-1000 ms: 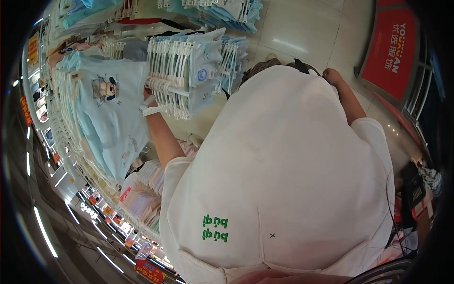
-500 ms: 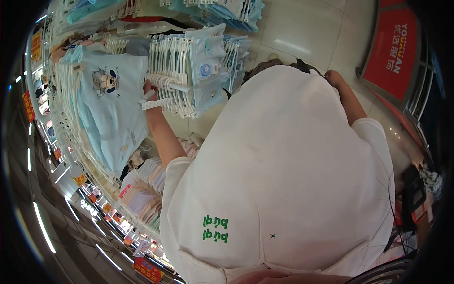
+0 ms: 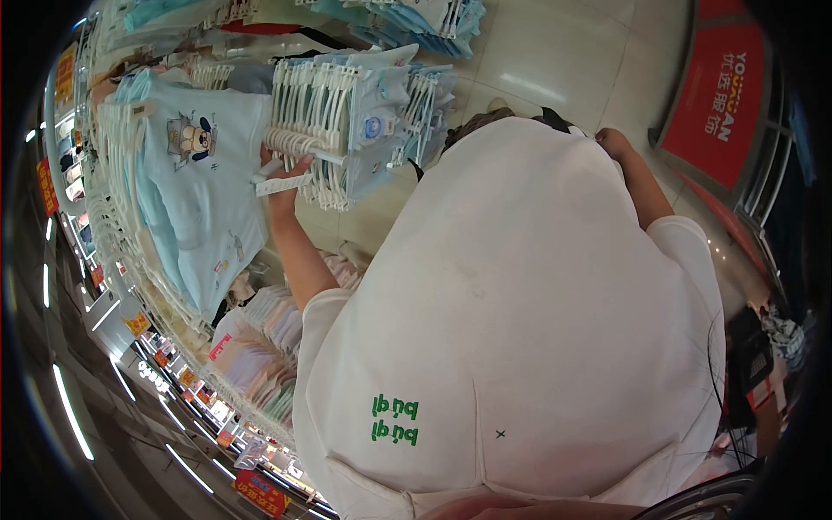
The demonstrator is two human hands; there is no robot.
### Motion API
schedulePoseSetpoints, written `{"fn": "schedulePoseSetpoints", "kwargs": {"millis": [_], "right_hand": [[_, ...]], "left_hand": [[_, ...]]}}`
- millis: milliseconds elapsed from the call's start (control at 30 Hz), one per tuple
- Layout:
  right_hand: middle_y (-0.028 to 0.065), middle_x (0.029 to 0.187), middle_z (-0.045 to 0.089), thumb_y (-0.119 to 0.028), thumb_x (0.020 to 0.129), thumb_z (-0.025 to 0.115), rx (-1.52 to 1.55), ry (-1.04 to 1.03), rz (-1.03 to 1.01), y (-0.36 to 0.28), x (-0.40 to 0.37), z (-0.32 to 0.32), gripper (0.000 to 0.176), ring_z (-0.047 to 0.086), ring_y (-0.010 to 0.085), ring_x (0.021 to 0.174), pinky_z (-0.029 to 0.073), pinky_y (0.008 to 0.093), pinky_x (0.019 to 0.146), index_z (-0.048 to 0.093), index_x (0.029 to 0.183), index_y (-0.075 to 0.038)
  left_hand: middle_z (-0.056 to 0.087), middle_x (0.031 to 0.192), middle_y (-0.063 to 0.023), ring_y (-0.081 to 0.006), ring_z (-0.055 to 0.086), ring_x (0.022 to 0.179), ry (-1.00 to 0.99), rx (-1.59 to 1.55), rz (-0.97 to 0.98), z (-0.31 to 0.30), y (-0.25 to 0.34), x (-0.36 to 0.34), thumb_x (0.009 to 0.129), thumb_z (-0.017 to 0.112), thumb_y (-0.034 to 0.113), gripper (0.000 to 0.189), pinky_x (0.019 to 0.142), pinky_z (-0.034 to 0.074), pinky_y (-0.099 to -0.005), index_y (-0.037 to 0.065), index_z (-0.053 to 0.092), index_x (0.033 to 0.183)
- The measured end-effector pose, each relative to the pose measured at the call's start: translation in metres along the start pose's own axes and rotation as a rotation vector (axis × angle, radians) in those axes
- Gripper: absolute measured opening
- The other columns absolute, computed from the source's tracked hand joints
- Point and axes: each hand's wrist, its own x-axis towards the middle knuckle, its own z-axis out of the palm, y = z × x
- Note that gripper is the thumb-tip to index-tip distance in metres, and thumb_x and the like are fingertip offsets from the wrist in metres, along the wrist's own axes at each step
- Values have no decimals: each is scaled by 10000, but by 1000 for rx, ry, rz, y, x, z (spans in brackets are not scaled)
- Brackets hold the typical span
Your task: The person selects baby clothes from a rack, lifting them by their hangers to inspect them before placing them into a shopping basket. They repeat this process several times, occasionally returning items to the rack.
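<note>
My left hand (image 3: 282, 186) reaches up to a rack at the left, thumb and fingers spread apart. It is beside the hooks of a row of white hangers (image 3: 303, 143), its fingers partly hidden behind a white rail end with a label strip (image 3: 283, 185). Folded light blue garments (image 3: 377, 130) hang from these hangers. Left of the hand hangs a pale blue children's top (image 3: 204, 165) with a cartoon dog print. My right hand (image 3: 612, 143) hangs at my side with curled fingers, and nothing shows in it.
A red shop sign (image 3: 715, 104) on a stand is at the right. More pastel garments (image 3: 260, 355) hang below my left arm, and blue ones (image 3: 416, 26) at the top. Pale floor tiles (image 3: 555, 52) lie between rack and sign.
My left hand has shifted slightly, and its thumb now sticks out to the right by the hanger hooks. The rack sits a little further left and higher in view. My right hand has stayed put.
</note>
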Motion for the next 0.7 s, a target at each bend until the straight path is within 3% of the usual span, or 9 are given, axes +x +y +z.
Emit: {"fn": "schedulePoseSetpoints", "kwargs": {"millis": [133,267,333,533,567,633,700], "right_hand": [[189,937,620,-201,683,572,-23,-45,24,-7,3,-5,306,582,318,906,450,371,807,627,916,-10],[182,955,620,-199,684,574,-13,-8,4,-8,9,-6,316,581,316,914,449,372,811,625,939,-20],[180,963,619,-201,685,578,-3,-26,15,-12,9,-7,315,579,315,923,448,370,815,626,941,-22],[182,970,617,-200,689,579,14,-50,36,-21,4,-9,313,579,313,926,447,367,816,627,944,-24],[182,970,617,-200,689,579,14,-51,37,-18,6,-7,313,579,313,926,447,367,816,627,944,-24],[183,972,616,-200,694,571,1,-64,29,-11,11,-2,305,580,313,926,447,367,816,630,936,-23],[185,967,617,-199,694,567,-16,-73,31,-10,9,-3,303,581,314,922,448,367,814,631,931,-22]], "left_hand": [[232,1359,-219,-300,291,1248,-89,362,42,0,34,-4,580,781,122,1067,1031,262,-374,-16,76,1369],[287,1322,-218,-305,310,1232,-62,340,88,-2,22,-2,565,787,121,1047,1027,263,-380,-12,119,1359],[453,1203,-155,-249,411,1123,48,293,69,-2,16,-1,569,805,193,849,964,307,-334,-2,342,1255],[470,1164,-143,-235,432,1087,86,176,5,-2,13,2,556,798,129,738,927,349,-331,10,424,1181],[470,1164,-143,-235,432,1087,86,175,4,-2,15,1,556,798,129,738,927,349,-331,10,424,1181],[367,1248,-158,-279,361,1180,-21,128,-48,1,30,-1,564,779,75,945,1001,300,-371,27,211,1319],[368,1249,-162,-281,372,1171,-32,161,-69,3,35,-1,556,785,89,963,994,310,-372,20,204,1321]]}}
